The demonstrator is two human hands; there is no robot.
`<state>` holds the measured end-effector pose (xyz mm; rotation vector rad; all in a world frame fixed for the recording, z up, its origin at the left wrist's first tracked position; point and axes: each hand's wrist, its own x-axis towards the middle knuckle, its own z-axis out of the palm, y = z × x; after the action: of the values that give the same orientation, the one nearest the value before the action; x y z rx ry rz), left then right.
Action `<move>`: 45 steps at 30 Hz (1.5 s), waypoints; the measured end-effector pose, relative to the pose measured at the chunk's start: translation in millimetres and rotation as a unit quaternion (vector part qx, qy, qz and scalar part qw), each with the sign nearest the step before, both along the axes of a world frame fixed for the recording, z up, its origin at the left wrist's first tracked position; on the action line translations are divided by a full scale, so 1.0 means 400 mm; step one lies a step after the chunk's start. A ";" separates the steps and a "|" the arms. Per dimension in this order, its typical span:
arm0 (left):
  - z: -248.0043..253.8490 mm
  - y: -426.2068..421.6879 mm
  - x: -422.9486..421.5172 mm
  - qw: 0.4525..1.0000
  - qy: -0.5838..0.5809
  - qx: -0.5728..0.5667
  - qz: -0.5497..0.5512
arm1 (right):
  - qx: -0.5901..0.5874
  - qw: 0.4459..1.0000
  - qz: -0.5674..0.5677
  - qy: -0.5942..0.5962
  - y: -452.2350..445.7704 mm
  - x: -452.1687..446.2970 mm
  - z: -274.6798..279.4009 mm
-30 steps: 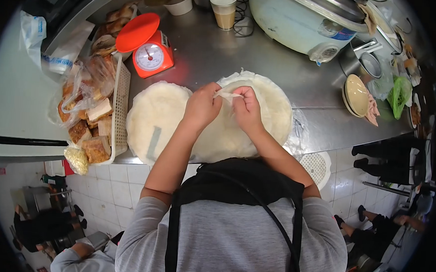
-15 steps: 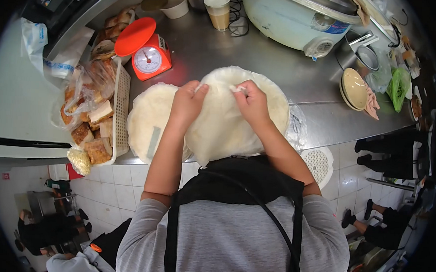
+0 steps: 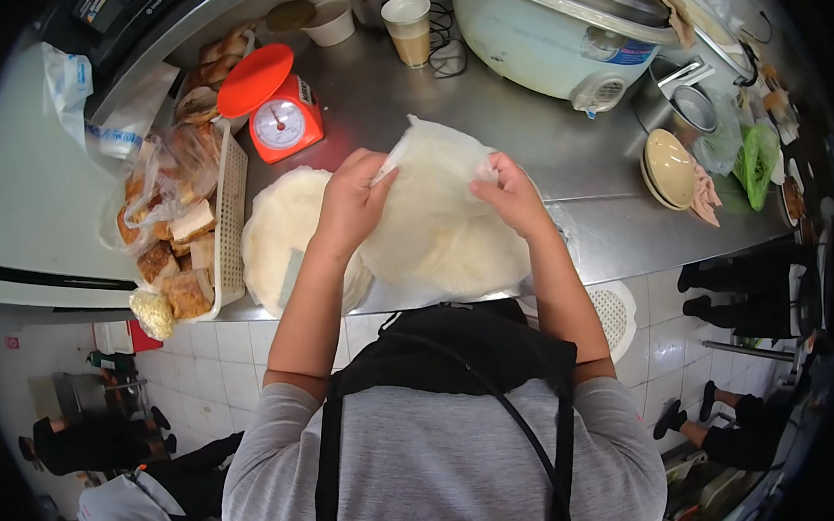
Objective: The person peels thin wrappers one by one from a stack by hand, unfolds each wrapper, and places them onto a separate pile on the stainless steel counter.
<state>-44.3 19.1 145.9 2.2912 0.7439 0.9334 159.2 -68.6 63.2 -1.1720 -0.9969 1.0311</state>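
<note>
A thin, pale round sheet [image 3: 444, 201] is stretched between my hands above the steel counter. My left hand [image 3: 356, 191] pinches its upper left edge, with the fingers closed on it. At the right edge of the sheet, my right hand [image 3: 510, 192] is closed on it between thumb and fingers. The sheet's far edge stands up in a corner beyond my hands. What lies under the sheet is mostly hidden. Beside my left forearm lies a stack of similar pale rounds [image 3: 282, 220], with a grey-green strip on its near part.
A red scale [image 3: 283, 123] stands behind the left stack. On the left, a white basket [image 3: 231, 222] holds browned chunks. A paper cup [image 3: 409, 36], a large cooker [image 3: 551, 46] and stacked bowls [image 3: 669, 170] stand farther back. Other people are at the lower left and right.
The sheet was first gathered between my close-together hands, then spread as they moved apart. Now its far edge is raised, and my right hand has shifted right and slightly toward me.
</note>
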 end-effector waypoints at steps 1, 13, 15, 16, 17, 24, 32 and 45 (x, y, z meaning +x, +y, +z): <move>0.012 -0.003 0.005 1.000 0.014 0.000 -0.011 | 0.019 0.999 0.019 0.021 0.009 0.000 0.007; 0.014 0.000 0.015 0.980 -0.021 -0.183 -0.080 | 0.022 0.982 0.052 -0.178 0.106 -0.005 0.111; 0.016 0.003 0.019 0.977 -0.016 -0.208 -0.047 | 0.063 0.978 -0.015 -0.197 0.085 -0.033 0.113; 0.030 -0.004 0.036 0.984 -0.014 -0.176 -0.033 | 0.085 0.976 -0.028 -0.198 0.076 -0.050 0.121; 0.043 -0.010 0.050 0.989 -0.011 -0.145 -0.017 | 0.107 0.973 -0.040 -0.200 0.068 -0.062 0.125; 0.054 -0.013 0.083 0.987 0.047 -0.132 0.076 | 0.076 0.929 -0.205 -0.298 0.016 -0.014 0.119; 0.036 -0.014 0.057 0.936 -0.151 -0.308 0.076 | 0.045 0.927 -0.258 -0.270 -0.063 0.126 0.062; -0.018 -0.025 0.137 0.849 -0.320 -0.406 0.110 | 0.078 0.866 -0.380 -0.316 -0.215 0.388 0.039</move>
<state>10.5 9.1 138.9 1.0770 0.8748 1.1113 314.2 -154.5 78.8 -1.6161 -0.9418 -0.0852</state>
